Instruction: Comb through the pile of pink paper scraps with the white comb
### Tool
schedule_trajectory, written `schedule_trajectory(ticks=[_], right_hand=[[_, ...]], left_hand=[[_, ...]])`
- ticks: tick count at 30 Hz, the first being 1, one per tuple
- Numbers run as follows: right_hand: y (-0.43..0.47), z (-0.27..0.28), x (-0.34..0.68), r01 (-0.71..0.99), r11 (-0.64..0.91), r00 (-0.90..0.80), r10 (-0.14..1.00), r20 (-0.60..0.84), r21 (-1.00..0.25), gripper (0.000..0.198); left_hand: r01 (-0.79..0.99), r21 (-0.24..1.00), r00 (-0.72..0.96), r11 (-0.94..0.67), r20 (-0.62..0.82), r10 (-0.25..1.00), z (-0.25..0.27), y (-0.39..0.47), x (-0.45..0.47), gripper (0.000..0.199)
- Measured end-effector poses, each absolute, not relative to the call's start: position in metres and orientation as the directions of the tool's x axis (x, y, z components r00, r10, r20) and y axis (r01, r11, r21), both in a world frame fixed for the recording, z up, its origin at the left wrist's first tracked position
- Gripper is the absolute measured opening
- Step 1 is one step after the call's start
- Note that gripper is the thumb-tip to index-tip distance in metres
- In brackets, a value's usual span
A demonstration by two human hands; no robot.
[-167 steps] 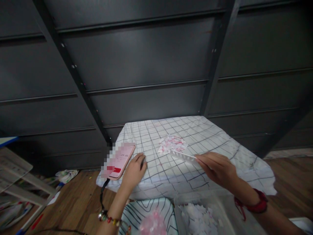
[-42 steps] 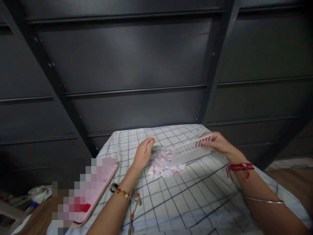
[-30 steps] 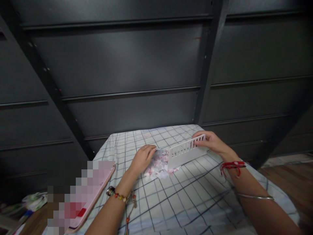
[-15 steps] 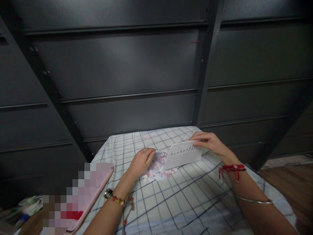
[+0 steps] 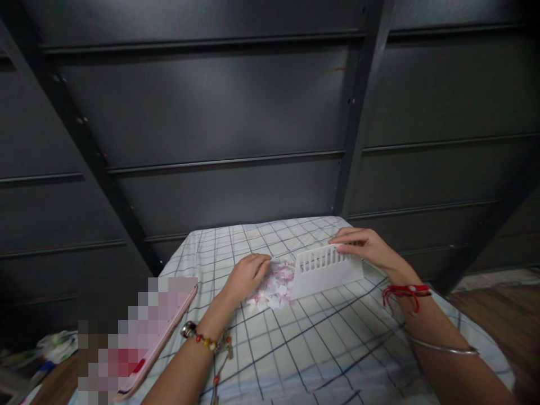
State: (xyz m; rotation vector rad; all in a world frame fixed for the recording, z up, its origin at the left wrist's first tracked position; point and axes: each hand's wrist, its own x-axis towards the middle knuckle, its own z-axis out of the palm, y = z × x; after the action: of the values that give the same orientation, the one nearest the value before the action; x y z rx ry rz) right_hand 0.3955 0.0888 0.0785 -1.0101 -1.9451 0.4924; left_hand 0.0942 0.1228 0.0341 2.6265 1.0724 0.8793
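Note:
A white plastic basket [image 5: 327,279] with a row of slots along its upper side stands on the checked cloth. My right hand [image 5: 358,244] pinches its top edge between thumb and fingers at the right end. Left of the basket lies a loose heap of torn white and pink paper scraps [image 5: 272,289]. My left hand [image 5: 248,273] rests against the heap's left side, its fingers stretched out and curved slightly, their tips close to the scraps. The basket's inside and its far side are hidden from me.
White cloth with dark grid lines [image 5: 274,365] covers the table. At the left edge lies a pink case [image 5: 169,320], partly pixelated. Dark metal panels [image 5: 228,197] rise directly behind the table. A wooden floor [image 5: 489,309] shows at right.
The basket has shifted a little to the right with my right hand, uncovering more of the scraps' right side. My left hand has hardly moved.

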Motion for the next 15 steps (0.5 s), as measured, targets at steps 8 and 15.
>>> schedule_trajectory(ticks=[8, 15], right_hand=[[0.0872, 0.0794, 0.3946, 0.459, 0.599, -0.305, 0.800, 0.517, -0.656, 0.020], [0.0876, 0.0779, 0.3974, 0.451, 0.593, -0.331, 0.805, 0.492, -0.667, 0.017]], left_hand=[[0.578, 0.360, 0.575, -0.732, 0.457, 0.679, 0.0336, 0.1227, 0.0969, 0.029], [0.583, 0.334, 0.600, -0.741, 0.438, 0.670, 0.0333, 0.1220, 0.0976, 0.029]])
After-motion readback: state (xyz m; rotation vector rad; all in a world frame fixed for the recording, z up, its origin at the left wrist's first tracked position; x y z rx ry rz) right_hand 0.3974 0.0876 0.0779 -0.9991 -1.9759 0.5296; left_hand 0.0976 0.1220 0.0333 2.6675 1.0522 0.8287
